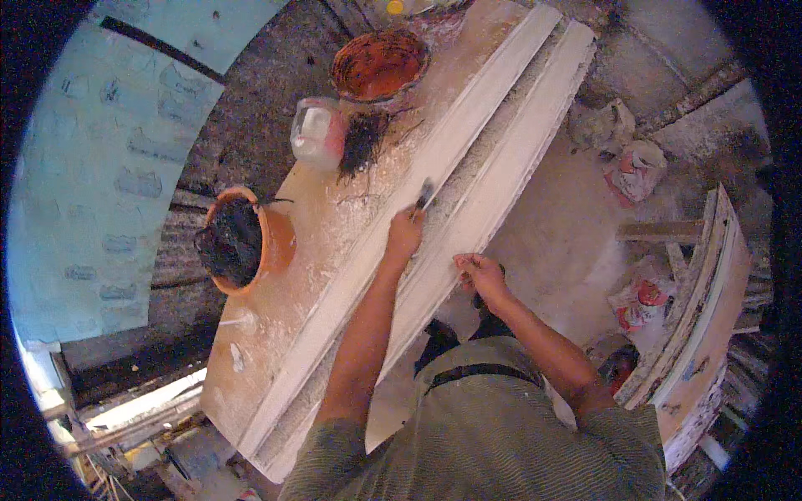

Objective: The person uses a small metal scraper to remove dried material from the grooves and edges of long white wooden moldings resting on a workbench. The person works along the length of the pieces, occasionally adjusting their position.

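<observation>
Lying across the tabletop [327, 230], ridged pale strips [506, 170] are seen; a small tool [426, 193] is clasped by the left hand [405, 231]; the right hand's [483, 275] fingers are bent, its hold undetermined.

A patchy blue panel [109, 184] spans the left; a dusty floor [555, 230] lies right of the white-smeared table [322, 225]; bright light [150, 404] shows at lower left.

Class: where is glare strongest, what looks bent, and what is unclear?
All in the head view: glare strongest on the thin white strip at lower left; large pale-blue sheet shows a bowed edge; small dark tool in the left hand looks soft.
</observation>
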Available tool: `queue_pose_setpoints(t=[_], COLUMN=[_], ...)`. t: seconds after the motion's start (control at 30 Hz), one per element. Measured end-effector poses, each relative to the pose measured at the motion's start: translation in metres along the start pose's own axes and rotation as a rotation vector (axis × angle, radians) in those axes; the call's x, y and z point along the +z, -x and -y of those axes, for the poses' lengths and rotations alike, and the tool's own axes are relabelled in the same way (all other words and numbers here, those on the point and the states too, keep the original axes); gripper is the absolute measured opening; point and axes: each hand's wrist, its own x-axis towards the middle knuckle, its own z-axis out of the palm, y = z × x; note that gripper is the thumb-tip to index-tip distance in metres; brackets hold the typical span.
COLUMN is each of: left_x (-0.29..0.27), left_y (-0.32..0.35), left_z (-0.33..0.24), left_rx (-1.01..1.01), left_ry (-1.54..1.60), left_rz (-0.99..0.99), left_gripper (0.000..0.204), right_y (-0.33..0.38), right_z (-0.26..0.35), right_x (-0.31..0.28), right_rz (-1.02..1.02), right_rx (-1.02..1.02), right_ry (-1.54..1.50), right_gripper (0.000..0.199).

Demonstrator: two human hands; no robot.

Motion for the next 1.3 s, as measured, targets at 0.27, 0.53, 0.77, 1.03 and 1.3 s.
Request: queue_pose_setpoints(t=[0.27,0.53,0.77,1.03,1.3], left_x=[-0.109,-0.093,-0.055,-0.141,-0.06], left_y=[0.15,0.149,0.068,0.251,0.09], left_z=[0.107,0.116,0.073,0.138,0.039], left_rx=[-0.354,-0.411,-0.196,-0.025,0.306], left_ry=[0.024,0.411,0.321,-0.478,-0.664], left_rz=[0.152,0.149,0.139,0.06,0.084], left_gripper=[0.044,0.028,0.039,0.04,0.043], right_y=[-0.003,0.014,0.014,0.04,0.043], right_z=[0.008,-0.038,-0.031,-0.041,-0.033], right_x=[-0.075,-0.152,-0.085,-0.067,-0.087], right_rz=[-0.092,-0.386,-0.163,-0.152,-0.21], right_rx=[-0.094,0.032,-0.067,-0.115,-0.095], right_ry=[-0.023,-0.184,0.096,0.208,0.291], right_gripper=[0.033,0.039,0.035,0.032,0.028])
